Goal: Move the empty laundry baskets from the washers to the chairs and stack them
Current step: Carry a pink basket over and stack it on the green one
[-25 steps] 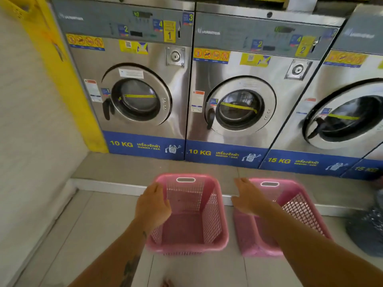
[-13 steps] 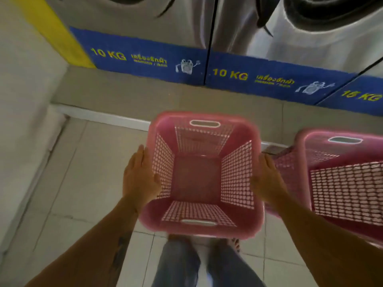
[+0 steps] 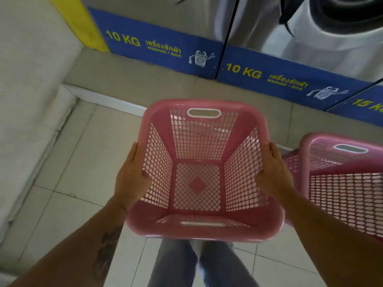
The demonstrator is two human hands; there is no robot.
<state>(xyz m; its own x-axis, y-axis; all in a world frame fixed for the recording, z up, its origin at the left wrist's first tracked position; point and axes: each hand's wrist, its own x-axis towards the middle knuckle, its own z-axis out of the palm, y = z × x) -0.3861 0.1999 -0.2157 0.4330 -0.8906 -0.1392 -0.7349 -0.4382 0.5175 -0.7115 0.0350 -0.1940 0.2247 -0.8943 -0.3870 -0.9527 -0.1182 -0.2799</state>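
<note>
While each thumb hooked over a side rim and pressed the mesh from within, the other fingers (image 3: 134,156) lay close together, flat along the outside wall, so that the left hand (image 3: 132,179) and the right hand (image 3: 274,175) pinched the pink laundry basket (image 3: 207,233) from opposite sides. It hung between them, off the tiled floor (image 3: 68,162), its open top turned up toward the camera and nothing inside it. A dark tattoo (image 3: 108,245) showed on the left forearm. Below the near rim stood legs in blue jeans (image 3: 176,266). Just beside the right hand, partly cut by the frame edge, was a second pink basket (image 3: 342,193), also empty; whether the two baskets touched could not be told. Beyond them a raised step (image 3: 128,81) carried the washers (image 3: 161,44), their blue bases marked 10 KG.
</note>
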